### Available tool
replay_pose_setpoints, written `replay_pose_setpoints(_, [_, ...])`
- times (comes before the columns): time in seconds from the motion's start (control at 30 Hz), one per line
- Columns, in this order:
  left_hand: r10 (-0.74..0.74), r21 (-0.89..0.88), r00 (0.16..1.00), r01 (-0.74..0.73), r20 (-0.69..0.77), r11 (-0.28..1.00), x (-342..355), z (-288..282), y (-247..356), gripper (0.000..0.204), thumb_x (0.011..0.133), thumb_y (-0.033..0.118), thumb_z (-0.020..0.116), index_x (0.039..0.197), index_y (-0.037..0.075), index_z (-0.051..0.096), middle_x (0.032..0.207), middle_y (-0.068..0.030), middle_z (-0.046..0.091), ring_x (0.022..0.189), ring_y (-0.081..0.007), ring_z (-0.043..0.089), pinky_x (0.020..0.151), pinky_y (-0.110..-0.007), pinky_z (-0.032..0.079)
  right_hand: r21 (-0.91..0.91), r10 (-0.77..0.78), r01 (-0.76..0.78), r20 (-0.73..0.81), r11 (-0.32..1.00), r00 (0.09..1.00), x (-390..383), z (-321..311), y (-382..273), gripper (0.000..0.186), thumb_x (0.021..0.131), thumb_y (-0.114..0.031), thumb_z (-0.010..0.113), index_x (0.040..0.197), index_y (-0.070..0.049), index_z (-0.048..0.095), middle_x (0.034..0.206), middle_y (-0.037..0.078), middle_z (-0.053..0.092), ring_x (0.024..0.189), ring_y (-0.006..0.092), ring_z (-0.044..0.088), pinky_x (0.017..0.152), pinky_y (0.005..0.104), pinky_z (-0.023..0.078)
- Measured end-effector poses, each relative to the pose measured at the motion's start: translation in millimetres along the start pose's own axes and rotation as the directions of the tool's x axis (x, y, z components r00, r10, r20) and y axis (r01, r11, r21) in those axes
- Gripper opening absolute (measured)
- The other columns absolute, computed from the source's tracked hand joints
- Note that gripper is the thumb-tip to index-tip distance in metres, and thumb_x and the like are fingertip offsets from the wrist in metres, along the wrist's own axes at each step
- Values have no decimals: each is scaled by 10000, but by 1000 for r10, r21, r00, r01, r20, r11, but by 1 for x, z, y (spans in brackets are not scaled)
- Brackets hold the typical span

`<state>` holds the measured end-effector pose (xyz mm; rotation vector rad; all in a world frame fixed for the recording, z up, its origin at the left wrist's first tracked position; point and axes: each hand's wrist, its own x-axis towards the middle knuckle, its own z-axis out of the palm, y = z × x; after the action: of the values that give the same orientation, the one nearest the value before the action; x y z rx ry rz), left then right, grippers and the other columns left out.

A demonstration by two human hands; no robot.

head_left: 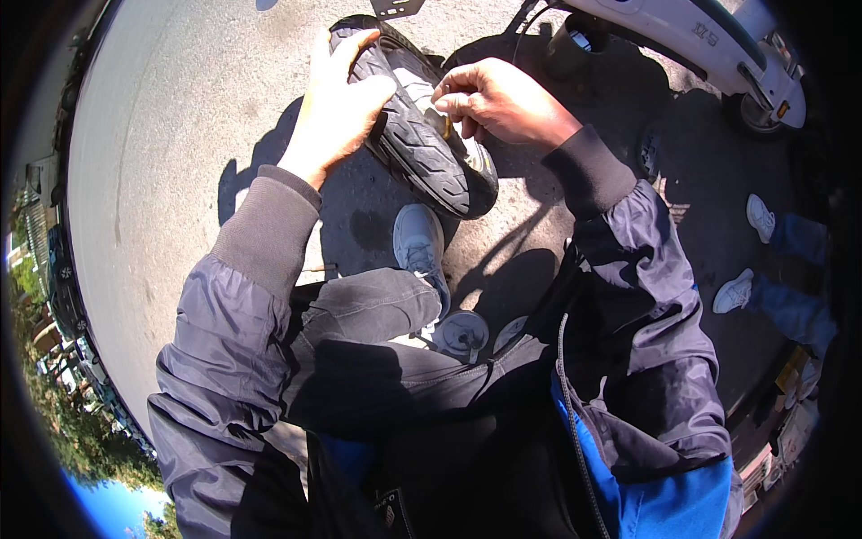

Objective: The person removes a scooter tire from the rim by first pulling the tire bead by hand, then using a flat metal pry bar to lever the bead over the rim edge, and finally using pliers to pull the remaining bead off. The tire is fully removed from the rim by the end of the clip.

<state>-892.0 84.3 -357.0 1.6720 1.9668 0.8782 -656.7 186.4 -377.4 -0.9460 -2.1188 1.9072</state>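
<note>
A black scooter tyre [420, 160] with deep tread is tilted in front of me, around a pale rim or wheel [409, 74]. My left hand [341, 101] grips the tyre's upper left side, thumb and fingers pressed on the tread. On the other side, my right hand [507, 101] is closed in a pinch at the wheel's open face. Whatever lies between its fingertips is too small to make out. A yellowish patch shows inside the tyre just below those fingertips.
A white motor scooter [682, 31] stands at the upper right, near a dark cylinder [573, 49]. A perforated metal plate [398, 8] lies beyond the tyre. Below are my white shoe [417, 235] and a round grey object [461, 334]. Another person's white shoe [760, 218] is at the right.
</note>
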Motion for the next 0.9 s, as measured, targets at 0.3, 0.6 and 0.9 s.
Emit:
replay_pose_setpoints(0.3, [24,-23,999,-23,22,999,3,-5,8,672,910,271,759,1550,130,611,1525,-256,481,1410,-439,576,1198,-488,503,-22,-3,5,78,1000,997,5,-12,1,273,1113,-241,721,1230,-7,796,795,16,683,644,73,611,599,246,504])
replay_pose_setpoints(0.6, [33,17,999,-34,25,999,0,-7,6,647,924,269,749,1543,133,616,1518,-253,485,1391,-412,595,1168,-470,520,200,93,-133,198,971,976,9,-9,1,222,1096,-261,743,1117,-51,810,728,-9,622,559,64,524,547,248,426])
replay_pose_setpoints(0.9, [-16,30,999,15,33,999,5,-4,11,651,926,293,756,1542,138,613,1543,-268,473,1396,-428,598,1171,-469,523,-321,-147,123,-54,939,988,7,-2,1,263,1128,-238,690,1191,7,762,791,36,647,687,119,598,655,283,492])
